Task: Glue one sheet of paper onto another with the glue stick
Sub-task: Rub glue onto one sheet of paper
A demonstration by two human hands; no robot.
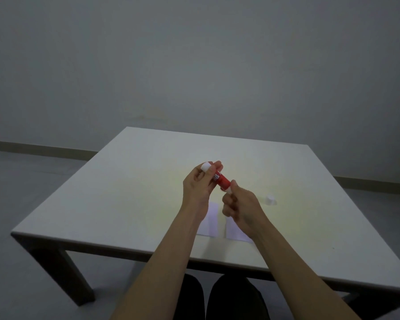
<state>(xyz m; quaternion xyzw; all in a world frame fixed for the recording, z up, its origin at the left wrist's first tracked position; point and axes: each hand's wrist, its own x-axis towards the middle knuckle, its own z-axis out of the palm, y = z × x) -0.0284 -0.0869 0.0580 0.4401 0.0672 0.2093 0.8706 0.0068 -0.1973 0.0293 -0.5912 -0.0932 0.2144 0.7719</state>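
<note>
Paper sheets [211, 219]: two, flat on table [125, 181], side by side, thin, limp.
Glue stick [221, 179]: above them, light, rigid, slick; grip barrel.
Left hand [198, 188]: pinching barrel.
Right hand [239, 207]: pinching base knob.
Cap [269, 199]: off, apart.

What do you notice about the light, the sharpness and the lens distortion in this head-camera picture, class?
Head view: dim, grey room; a warmer yellowish pool of light falls on the table around the hands. The glue stick label is blurred, not readable in full. The white cap and two paper sheets nearly merge with the pale top. The wide lens tilts the table edges and stretches the forearms.
</note>
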